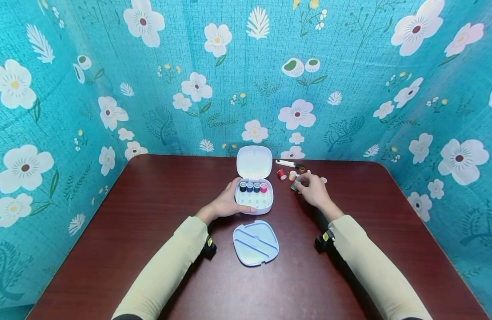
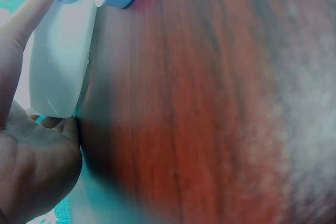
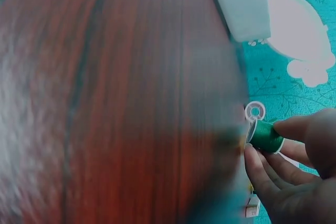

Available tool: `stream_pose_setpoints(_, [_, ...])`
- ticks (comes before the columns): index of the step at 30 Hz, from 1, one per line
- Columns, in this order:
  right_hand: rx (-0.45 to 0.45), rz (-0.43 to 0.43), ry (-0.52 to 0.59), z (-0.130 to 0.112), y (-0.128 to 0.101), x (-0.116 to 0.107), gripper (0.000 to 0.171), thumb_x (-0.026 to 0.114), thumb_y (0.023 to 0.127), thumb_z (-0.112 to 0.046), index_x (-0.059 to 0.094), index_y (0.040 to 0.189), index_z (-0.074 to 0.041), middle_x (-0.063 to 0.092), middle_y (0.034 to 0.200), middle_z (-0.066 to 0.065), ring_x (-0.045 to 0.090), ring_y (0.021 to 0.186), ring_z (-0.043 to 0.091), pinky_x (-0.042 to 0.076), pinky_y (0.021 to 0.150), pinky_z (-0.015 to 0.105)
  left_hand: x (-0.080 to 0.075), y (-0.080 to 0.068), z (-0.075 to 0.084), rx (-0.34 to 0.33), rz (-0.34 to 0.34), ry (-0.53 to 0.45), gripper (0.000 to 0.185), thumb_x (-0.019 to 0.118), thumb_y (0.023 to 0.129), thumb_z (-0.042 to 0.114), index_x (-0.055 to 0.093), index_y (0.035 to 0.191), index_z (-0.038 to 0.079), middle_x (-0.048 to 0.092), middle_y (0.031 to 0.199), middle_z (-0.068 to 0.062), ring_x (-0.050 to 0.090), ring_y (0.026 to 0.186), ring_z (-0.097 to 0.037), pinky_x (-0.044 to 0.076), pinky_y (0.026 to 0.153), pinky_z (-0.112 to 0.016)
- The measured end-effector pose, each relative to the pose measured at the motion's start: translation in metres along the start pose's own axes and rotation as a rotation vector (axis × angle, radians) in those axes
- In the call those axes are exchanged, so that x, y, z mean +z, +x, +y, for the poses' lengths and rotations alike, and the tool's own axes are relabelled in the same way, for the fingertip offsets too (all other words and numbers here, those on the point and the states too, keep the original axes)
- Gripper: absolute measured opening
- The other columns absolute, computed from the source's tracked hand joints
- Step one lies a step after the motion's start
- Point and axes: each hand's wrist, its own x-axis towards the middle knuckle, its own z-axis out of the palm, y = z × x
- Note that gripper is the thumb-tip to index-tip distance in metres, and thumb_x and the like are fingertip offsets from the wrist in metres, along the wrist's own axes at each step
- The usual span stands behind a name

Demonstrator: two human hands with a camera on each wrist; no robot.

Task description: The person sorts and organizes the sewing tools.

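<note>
A white sewing box (image 1: pixel 268 209) stands with its lid (image 1: pixel 254 162) raised at the back. One row of thread spools (image 1: pixel 250 187), dark, blue and pink among them, sits in its far part, above bare pegs. My left hand (image 1: pixel 223 203) grips the box by its left side, thumb along the front wall; the left wrist view shows the thumb on the wall (image 2: pixel 60 61) and the other fingers by the lower corner. To the right of the box, my right hand (image 1: pixel 315 192) pinches a green thread spool (image 3: pixel 266 137) between thumb and fingertips.
A light blue divided tray (image 1: pixel 255 243) lies in front of the box. Near the right hand are a red spool (image 1: pixel 282 174), a cream spool (image 1: pixel 292 175), a brown spool (image 1: pixel 302 169) and a slim white tool with a black end (image 1: pixel 286 163). A floral curtain (image 1: pixel 230 102) hangs behind the table.
</note>
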Motion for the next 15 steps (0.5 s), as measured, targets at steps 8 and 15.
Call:
stream_pose_setpoints(8, [-0.018, -0.004, 0.031, -0.014, -0.003, 0.002, 0.026, 0.067, 0.100, -0.012, 0.068, 0.121, 0.003, 0.071, 0.110, 0.022, 0.072, 0.083, 0.025, 0.056, 0.072, 0.034, 0.000, 0.000, 0.001, -0.003, 0.006, -0.010, 0.113, 0.096, 0.069, 0.041, 0.027, 0.156, 0.020, 0.042, 0.142, -0.007, 0.045, 0.126, -0.022, 0.037, 0.109, -0.045])
stream_pose_setpoints(15, [-0.052, -0.004, 0.050, -0.024, -0.004, 0.005, 0.026, 0.068, 0.098, -0.009, 0.068, 0.120, 0.004, 0.073, 0.103, 0.021, 0.073, 0.078, 0.025, 0.034, 0.114, 0.052, 0.000, 0.000, 0.001, 0.002, 0.003, -0.007, 0.113, 0.096, 0.068, 0.040, 0.027, 0.156, 0.020, 0.042, 0.142, -0.007, 0.044, 0.126, -0.023, 0.037, 0.109, -0.044])
